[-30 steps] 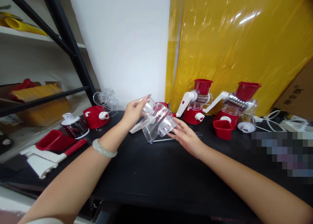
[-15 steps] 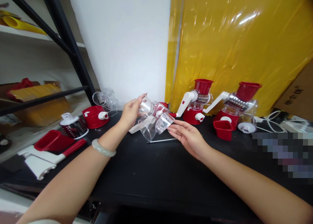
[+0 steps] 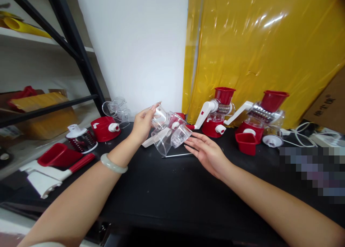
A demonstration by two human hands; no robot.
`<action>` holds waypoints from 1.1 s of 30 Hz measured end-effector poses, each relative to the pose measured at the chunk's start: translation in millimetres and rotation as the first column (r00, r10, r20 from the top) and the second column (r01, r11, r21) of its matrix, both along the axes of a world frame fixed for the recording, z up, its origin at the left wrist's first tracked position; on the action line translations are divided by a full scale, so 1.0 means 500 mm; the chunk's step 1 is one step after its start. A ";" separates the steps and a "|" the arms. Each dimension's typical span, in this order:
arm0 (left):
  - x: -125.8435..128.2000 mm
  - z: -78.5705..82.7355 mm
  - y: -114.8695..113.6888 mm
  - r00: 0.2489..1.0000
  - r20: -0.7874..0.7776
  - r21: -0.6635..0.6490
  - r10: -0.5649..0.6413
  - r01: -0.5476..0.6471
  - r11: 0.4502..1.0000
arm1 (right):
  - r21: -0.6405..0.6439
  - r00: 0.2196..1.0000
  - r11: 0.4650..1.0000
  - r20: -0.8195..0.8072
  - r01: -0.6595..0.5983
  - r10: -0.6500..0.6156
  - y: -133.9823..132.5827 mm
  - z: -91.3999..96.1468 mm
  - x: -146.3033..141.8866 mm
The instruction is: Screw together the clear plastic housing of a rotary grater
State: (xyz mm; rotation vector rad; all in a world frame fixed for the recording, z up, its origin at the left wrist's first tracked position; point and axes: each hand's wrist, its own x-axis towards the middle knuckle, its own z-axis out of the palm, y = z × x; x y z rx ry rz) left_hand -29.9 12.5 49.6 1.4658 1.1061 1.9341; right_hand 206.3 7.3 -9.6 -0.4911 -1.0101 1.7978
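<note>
My left hand (image 3: 144,122) grips the upper left end of a clear plastic grater housing (image 3: 164,141), which is tilted above the black table. The housing has several round openings. At its right end my right hand (image 3: 203,148) is open, fingers stretched out, with the fingertips against or just beside the clear rim; I cannot tell if they touch. Behind the housing, partly hidden, are a white crank handle (image 3: 147,143) and red parts. A thin metal rod (image 3: 178,155) lies just below it on the table.
Two assembled red rotary graters (image 3: 214,126) (image 3: 252,126) stand at the back right, beside a loose red hopper (image 3: 245,143). On the left are a red base (image 3: 104,129), a drum grater (image 3: 81,140), a white-and-red handle piece (image 3: 51,175) and another clear housing (image 3: 117,110).
The clear housing and my left hand have shifted very slightly left. My right hand's fingers have spread a little at the housing's right end.
</note>
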 end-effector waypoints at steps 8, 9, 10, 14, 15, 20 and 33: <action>0.046 0.011 -0.052 0.909 -0.381 0.266 0.170 -0.068 0.962 | -0.129 0.978 0.974 -0.122 -0.187 0.171 -0.007 -0.007 -0.010; 0.048 0.010 -0.047 0.923 -0.348 0.251 0.162 -0.075 0.965 | -0.120 0.973 0.971 -0.128 -0.209 0.193 -0.009 -0.007 -0.010; 0.048 0.008 -0.041 0.935 -0.317 0.236 0.159 -0.085 0.968 | -0.106 0.970 0.969 -0.130 -0.222 0.208 -0.011 -0.008 -0.009; 0.037 0.004 -0.018 0.970 -0.214 0.135 0.113 -0.085 0.987 | -0.048 0.973 0.976 -0.101 -0.213 0.207 -0.016 -0.012 -0.005; 0.035 0.003 -0.016 0.978 -0.184 0.109 0.097 -0.078 0.991 | -0.042 0.975 0.978 -0.094 -0.206 0.201 -0.016 -0.012 -0.005; 0.032 0.006 -0.014 0.997 -0.052 0.032 0.064 -0.062 0.998 | -0.027 0.983 0.986 -0.088 -0.166 0.163 -0.013 -0.013 -0.005; 0.029 0.000 -0.006 0.998 -0.004 -0.010 0.060 -0.060 0.998 | 0.042 0.999 0.999 0.026 -0.026 0.025 -0.010 -0.012 -0.012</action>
